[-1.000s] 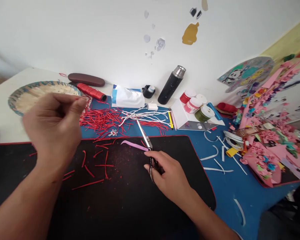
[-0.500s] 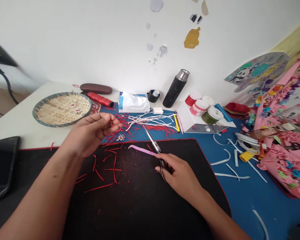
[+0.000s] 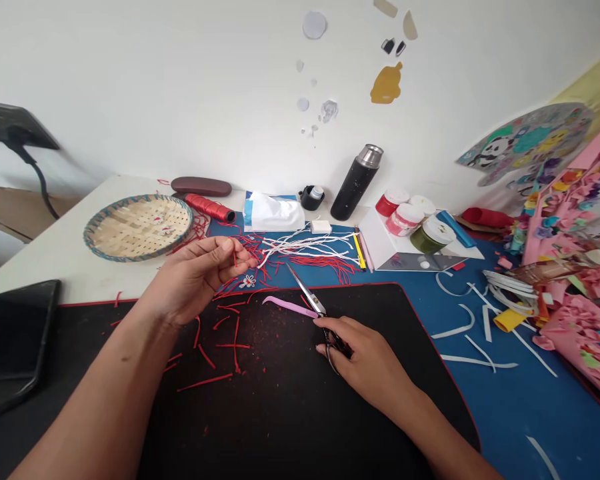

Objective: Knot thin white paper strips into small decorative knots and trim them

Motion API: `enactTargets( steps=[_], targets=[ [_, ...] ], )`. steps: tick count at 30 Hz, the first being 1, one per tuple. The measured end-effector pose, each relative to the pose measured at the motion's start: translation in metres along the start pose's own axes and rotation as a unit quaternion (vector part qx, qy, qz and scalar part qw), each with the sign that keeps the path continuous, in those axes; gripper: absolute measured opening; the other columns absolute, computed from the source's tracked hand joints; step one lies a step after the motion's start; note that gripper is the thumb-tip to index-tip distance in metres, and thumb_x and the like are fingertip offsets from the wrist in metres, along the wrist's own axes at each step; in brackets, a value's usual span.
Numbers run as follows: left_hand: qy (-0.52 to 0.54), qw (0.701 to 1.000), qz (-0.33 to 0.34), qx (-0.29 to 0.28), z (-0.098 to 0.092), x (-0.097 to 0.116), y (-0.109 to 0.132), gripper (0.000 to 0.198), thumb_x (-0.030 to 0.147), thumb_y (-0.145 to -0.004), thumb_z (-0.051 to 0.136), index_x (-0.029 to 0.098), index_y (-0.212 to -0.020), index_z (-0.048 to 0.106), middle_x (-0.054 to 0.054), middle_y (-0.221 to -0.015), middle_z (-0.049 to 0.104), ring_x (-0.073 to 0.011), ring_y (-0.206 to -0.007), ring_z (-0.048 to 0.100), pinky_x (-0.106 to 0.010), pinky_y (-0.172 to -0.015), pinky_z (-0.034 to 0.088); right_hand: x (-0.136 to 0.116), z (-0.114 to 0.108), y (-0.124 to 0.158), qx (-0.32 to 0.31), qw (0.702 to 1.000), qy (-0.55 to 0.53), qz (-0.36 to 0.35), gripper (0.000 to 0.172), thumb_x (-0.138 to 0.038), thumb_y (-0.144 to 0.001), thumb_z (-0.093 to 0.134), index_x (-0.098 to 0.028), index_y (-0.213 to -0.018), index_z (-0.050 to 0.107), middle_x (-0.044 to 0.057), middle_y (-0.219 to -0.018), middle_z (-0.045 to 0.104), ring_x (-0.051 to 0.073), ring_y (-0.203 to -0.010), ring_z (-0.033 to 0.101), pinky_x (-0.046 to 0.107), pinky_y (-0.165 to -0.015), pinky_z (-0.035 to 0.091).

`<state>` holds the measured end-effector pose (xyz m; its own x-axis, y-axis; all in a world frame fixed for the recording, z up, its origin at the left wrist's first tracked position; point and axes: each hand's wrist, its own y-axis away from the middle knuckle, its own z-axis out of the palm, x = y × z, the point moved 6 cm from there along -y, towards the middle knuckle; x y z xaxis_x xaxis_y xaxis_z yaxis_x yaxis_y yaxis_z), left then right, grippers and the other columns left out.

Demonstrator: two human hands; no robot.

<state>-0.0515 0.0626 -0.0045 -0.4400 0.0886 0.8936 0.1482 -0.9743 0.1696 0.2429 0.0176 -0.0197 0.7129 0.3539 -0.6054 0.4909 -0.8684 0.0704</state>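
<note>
My left hand is raised above the mat's far edge, pinching a thin red paper strip between thumb and finger. My right hand rests on the black desk mat, its fingers through the loops of steel scissors. The scissor blades are closed and point away from me. A pink curved tweezer-like tool lies under the blades, its far end hidden by my right hand. Several cut red strips are scattered on the mat, and a tangle of red strips lies just past my left hand.
White strips lie on the blue desk mat, beside a woven bamboo basket, a red thread spool, a black flask and paint jars. A phone is at left; pink paper crafts pile up at right.
My left hand has moved from beside the basket, where it was blurred, toward the middle and now pinches the red strip. My right hand stays on the scissors. The whole view has shifted slightly.
</note>
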Motion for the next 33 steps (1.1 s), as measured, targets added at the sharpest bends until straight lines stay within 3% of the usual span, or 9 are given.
enactTargets(
  steps=[9,14,21,33],
  targets=[
    [0.039,0.999,-0.025,-0.015,0.003,-0.008,-0.001,0.010,0.024,-0.080,0.090,0.016,-0.079,0.084,-0.007,-0.085,0.081,-0.0193,-0.081,0.079,-0.025,-0.080,0.068,0.000,0.000,-0.001,-0.015,1.000,0.007,0.006,0.038,-0.018,-0.096,0.071,-0.029,-0.132,0.074,0.002,-0.098,0.072,0.019,-0.083,0.071,0.030,-0.074,0.052],
    [0.061,0.997,-0.044,-0.013,0.003,-0.017,-0.005,0.009,0.019,-0.080,0.090,0.015,-0.083,0.083,-0.007,-0.084,0.080,-0.0162,-0.082,0.077,-0.018,-0.076,0.065,-0.003,-0.006,-0.004,-0.029,0.998,0.063,-0.003,0.038,-0.019,-0.097,0.069,-0.028,-0.134,0.073,0.004,-0.103,0.075,0.019,-0.080,0.073,0.030,-0.070,0.053],
    [0.066,0.997,-0.034,-0.016,0.004,-0.020,-0.006,0.021,0.005,-0.068,0.093,0.017,-0.081,0.082,-0.005,-0.090,0.080,-0.0165,-0.085,0.076,-0.022,-0.079,0.063,-0.006,-0.016,-0.010,-0.067,0.987,0.149,-0.006,0.041,-0.017,-0.097,0.070,-0.029,-0.136,0.072,0.005,-0.109,0.076,0.023,-0.087,0.076,0.033,-0.075,0.054],
    [0.036,0.999,-0.022,0.003,-0.002,-0.026,-0.011,0.031,0.006,-0.059,0.097,0.016,-0.085,0.082,-0.002,-0.086,0.078,-0.0129,-0.078,0.072,-0.020,-0.073,0.059,-0.013,-0.031,-0.006,-0.106,0.980,0.163,-0.033,0.045,-0.014,-0.093,0.072,-0.026,-0.137,0.071,0.008,-0.112,0.077,0.029,-0.103,0.076,0.037,-0.083,0.056]
  ],
)
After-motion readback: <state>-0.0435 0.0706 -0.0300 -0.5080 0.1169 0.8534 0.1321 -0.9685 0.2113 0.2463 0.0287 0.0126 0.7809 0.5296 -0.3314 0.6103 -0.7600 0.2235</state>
